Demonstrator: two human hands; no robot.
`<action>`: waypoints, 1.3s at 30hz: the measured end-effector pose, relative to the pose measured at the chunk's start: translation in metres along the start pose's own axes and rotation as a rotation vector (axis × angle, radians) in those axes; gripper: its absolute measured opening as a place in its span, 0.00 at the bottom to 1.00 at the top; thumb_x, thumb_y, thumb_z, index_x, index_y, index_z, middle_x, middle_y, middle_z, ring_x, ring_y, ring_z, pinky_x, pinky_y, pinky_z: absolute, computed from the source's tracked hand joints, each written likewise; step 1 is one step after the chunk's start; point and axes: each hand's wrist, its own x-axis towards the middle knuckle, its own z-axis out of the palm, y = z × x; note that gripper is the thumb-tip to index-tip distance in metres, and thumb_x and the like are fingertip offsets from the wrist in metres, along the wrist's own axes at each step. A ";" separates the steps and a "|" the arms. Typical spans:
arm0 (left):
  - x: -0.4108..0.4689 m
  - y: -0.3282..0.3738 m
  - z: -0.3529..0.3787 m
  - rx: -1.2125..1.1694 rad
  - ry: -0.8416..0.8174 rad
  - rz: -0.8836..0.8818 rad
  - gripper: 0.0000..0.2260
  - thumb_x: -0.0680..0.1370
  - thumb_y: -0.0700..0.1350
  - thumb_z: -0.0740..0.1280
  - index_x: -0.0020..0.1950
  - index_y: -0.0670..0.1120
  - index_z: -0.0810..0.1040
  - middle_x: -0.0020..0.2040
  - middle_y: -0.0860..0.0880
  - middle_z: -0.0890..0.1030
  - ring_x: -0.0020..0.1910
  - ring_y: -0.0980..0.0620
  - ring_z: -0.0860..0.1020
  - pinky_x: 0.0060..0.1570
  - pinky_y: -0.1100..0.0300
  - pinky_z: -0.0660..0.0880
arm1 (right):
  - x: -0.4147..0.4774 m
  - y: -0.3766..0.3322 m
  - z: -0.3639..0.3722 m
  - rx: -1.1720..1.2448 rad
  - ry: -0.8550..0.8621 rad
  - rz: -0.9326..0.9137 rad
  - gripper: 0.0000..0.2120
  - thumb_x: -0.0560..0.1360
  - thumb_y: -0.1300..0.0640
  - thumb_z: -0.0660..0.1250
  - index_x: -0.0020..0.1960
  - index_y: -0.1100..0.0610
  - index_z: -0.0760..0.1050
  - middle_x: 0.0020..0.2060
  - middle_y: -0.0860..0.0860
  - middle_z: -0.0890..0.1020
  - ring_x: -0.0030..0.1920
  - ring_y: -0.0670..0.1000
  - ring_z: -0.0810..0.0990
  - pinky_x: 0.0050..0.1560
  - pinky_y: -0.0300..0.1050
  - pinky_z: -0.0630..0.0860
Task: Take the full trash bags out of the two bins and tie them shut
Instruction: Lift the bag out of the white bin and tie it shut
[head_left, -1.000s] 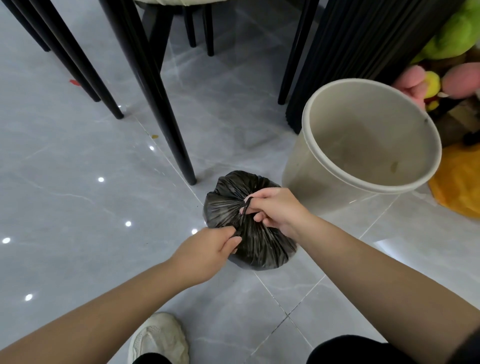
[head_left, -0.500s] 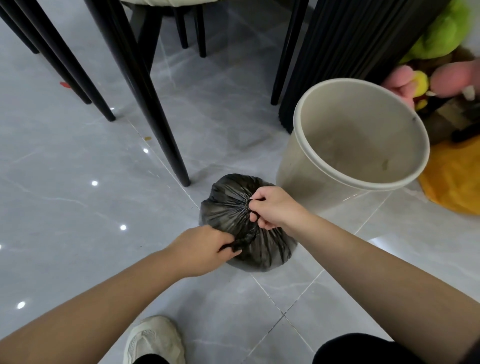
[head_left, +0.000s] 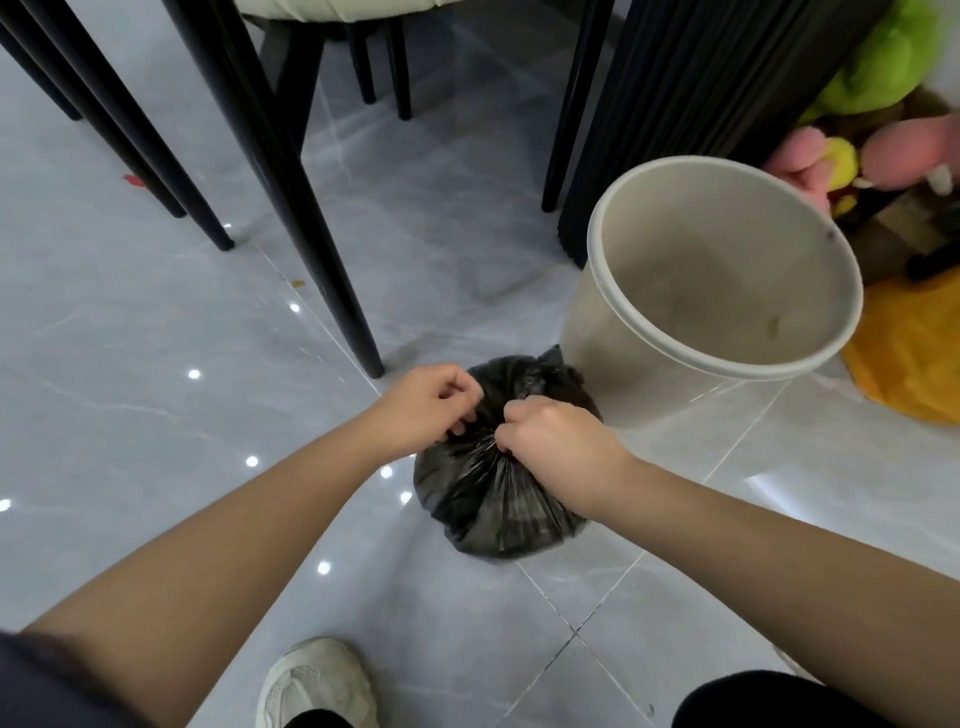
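Black trash bag (head_left: 498, 499) on the tiled floor (head_left: 156, 364), just beside the empty beige bin (head_left: 597, 312). Left hand (head_left: 426, 410) and right hand (head_left: 556, 441) pinching its gathered neck; knot itself hidden, perhaps half tied.

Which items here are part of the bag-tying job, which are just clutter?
In the job: black trash bag, left hand and right hand pinching its gathered top, emptied beige bin.
Lying about: chair legs, plush toys, yellow bag, red scrap.
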 end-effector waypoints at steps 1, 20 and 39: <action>0.002 0.002 0.003 -0.051 -0.009 -0.016 0.06 0.79 0.41 0.63 0.54 0.44 0.76 0.40 0.48 0.80 0.35 0.53 0.79 0.33 0.64 0.74 | -0.002 0.003 0.002 0.000 0.040 -0.040 0.12 0.60 0.69 0.74 0.37 0.57 0.77 0.35 0.53 0.75 0.38 0.56 0.77 0.29 0.44 0.71; 0.013 0.009 0.007 -0.255 -0.233 -0.250 0.04 0.76 0.40 0.69 0.42 0.41 0.76 0.28 0.48 0.75 0.22 0.56 0.72 0.22 0.66 0.72 | -0.014 0.022 0.031 0.159 0.202 -0.270 0.11 0.70 0.65 0.61 0.45 0.56 0.80 0.40 0.51 0.79 0.44 0.52 0.78 0.39 0.43 0.77; -0.008 -0.018 0.027 -0.095 0.296 0.123 0.10 0.68 0.41 0.76 0.34 0.43 0.75 0.39 0.38 0.82 0.38 0.44 0.79 0.45 0.43 0.77 | -0.002 0.013 0.029 1.398 0.197 0.404 0.09 0.73 0.67 0.70 0.41 0.53 0.83 0.37 0.43 0.84 0.42 0.39 0.81 0.48 0.30 0.74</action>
